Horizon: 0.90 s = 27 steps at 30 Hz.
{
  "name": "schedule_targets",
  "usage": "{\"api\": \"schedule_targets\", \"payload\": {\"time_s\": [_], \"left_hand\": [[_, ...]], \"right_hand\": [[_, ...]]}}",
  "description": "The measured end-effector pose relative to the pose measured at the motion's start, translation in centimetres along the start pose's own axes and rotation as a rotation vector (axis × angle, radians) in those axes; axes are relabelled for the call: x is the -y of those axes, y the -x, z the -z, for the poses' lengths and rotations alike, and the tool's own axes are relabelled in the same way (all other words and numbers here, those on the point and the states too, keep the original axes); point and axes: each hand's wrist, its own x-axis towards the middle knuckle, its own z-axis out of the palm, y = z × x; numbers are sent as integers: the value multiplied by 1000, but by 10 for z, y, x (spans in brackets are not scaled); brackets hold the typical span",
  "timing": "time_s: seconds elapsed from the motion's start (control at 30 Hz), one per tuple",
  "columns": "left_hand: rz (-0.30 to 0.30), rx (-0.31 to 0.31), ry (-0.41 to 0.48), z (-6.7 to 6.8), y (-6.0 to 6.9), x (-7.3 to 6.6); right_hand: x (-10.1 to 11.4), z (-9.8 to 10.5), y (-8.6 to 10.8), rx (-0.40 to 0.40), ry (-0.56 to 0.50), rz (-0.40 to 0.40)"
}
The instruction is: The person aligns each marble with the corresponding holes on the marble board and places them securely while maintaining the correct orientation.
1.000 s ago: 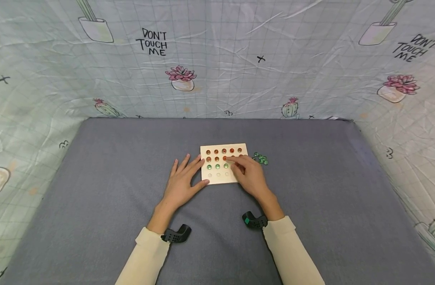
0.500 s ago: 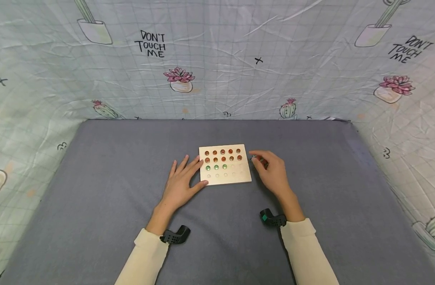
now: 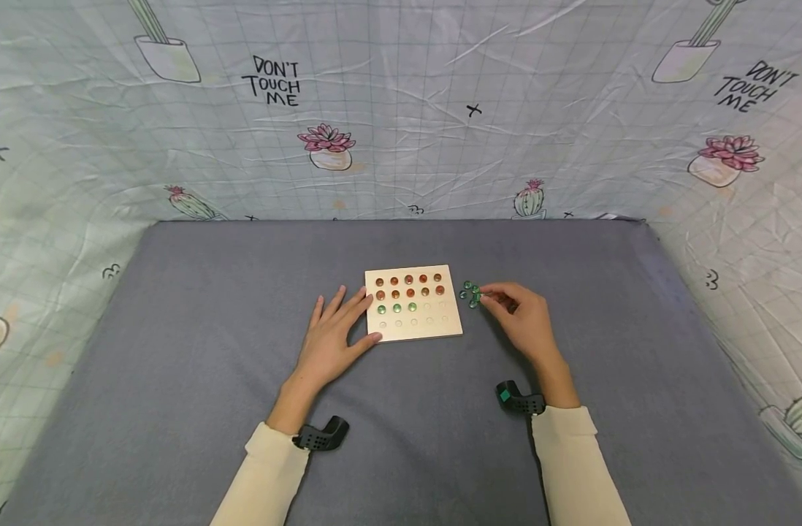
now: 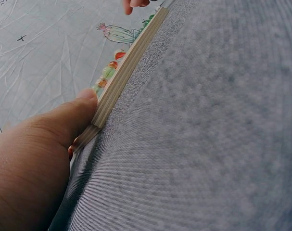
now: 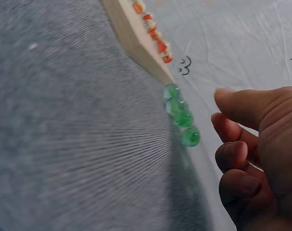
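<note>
Spread fingers of the left hand (image 3: pixel 325 343) rest along the left side of the wooden marble board (image 3: pixel 421 329); one fingertip touches its left edge, and the thumb tip contacts the near left corner. Right hand (image 3: pixel 522 318): thumb and index fingertips point left, slightly apart, with a visible gap between them in the right wrist view; the remaining fingers are curled toward the palm. These fingertips are just beside the loose green marbles (image 3: pixel 475 290), which lie in a small cluster immediately right of the board, level with its far half.

Board position: flat on the gray cloth (image 3: pixel 401 438), between the two hands, long side running left to right. Board contents, far to near: two full rows of five orange-red marbles (image 3: pixel 409 280); a third row with three seated green marbles (image 3: pixel 397 308) at left and two bare recesses at right; a near row of five bare recesses.

Each wrist carries a black wrist camera (image 3: pixel 322 434) below a cream sleeve (image 3: pixel 269 467). Beyond the far edge of the cloth stands a pale grid-patterned curtain (image 3: pixel 401 146) printed with potted plants and the words "DON'T TOUCH ME".
</note>
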Motion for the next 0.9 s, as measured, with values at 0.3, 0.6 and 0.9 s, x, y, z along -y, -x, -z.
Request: {"api": "schedule_targets", "payload": {"time_s": [0.3,0.6,0.9], "left_hand": [[12,14,5,2,-1,-2],[7,6,4,2,-1,-1],[11,12,1,1,-1,0]], "right_hand": [[-11,-7,6,63,82,8],[-12,-10,4,48,101,11],[-11,-12,4,61,100,19]]}}
